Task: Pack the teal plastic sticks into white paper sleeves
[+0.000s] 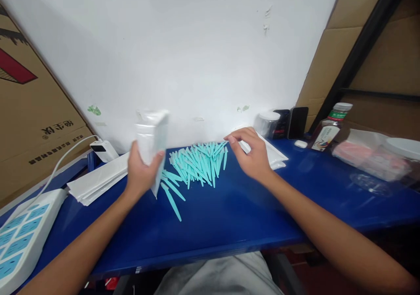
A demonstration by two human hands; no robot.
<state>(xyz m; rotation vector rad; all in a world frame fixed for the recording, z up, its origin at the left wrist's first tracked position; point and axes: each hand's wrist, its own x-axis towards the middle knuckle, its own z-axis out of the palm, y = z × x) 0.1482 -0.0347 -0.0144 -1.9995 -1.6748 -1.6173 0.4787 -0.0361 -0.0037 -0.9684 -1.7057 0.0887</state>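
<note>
My left hand (141,169) is closed around a white plastic packet (149,133), held upright above the table and blurred by motion. A pile of slim teal plastic sticks shaped like small knives (200,161) lies between my hands. Several more teal sticks (172,196) lie loose just below the packet. My right hand (251,155) is at the right end of the pile, thumb and index fingertips pinched together. Whatever is between those fingertips is too small to make out. White plastic bags (274,153) lie partly hidden behind my right hand.
The blue table (210,225) backs onto a white wall. Flat white packets (98,179), a power strip (29,229) and a small white device with a cable (104,150) are at left. Rightward stand a lidded jar (267,124), two phones (297,122), a bottle (331,126) and a pink-filled bag (367,155).
</note>
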